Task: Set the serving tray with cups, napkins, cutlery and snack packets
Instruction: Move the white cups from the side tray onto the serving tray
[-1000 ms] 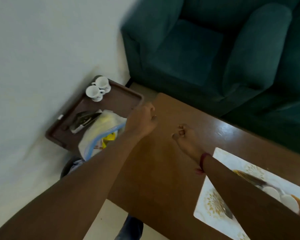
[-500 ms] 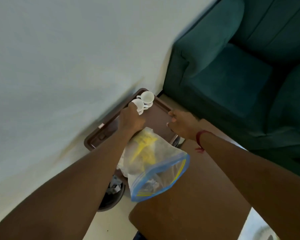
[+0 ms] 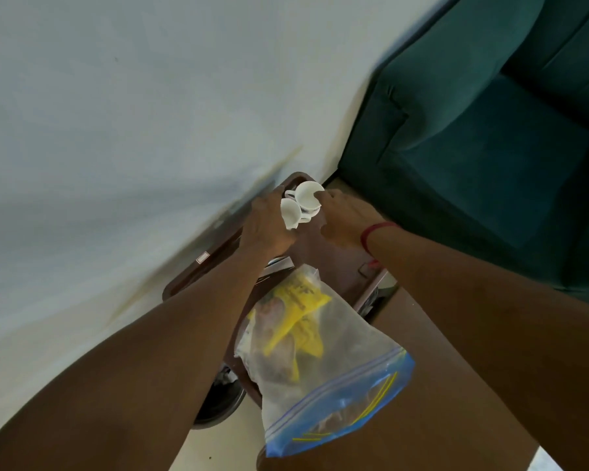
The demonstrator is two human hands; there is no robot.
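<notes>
A brown serving tray [image 3: 198, 270] lies against the white wall, past the table's end. Two white cups stand at its far corner. My left hand [image 3: 267, 227] grips the nearer cup [image 3: 290, 213], which leans over. My right hand [image 3: 344, 219] holds the farther cup [image 3: 307, 196], with the thumb over its rim. A clear zip bag [image 3: 334, 379] with a blue seal holds yellow snack packets [image 3: 295, 312] and lies across the tray's near end, between my forearms. A bit of metal cutlery [image 3: 280, 263] shows under my left wrist; the rest is hidden.
A dark green armchair [image 3: 483, 137] stands to the right, close to the tray's far corner. The brown table [image 3: 422, 419] runs under my right arm. A dark round bin [image 3: 218, 401] sits on the floor below the tray.
Both hands left the table and reached to the tray's far corner, closing on the two cups. The near cup now leans. The view swung left toward the wall.
</notes>
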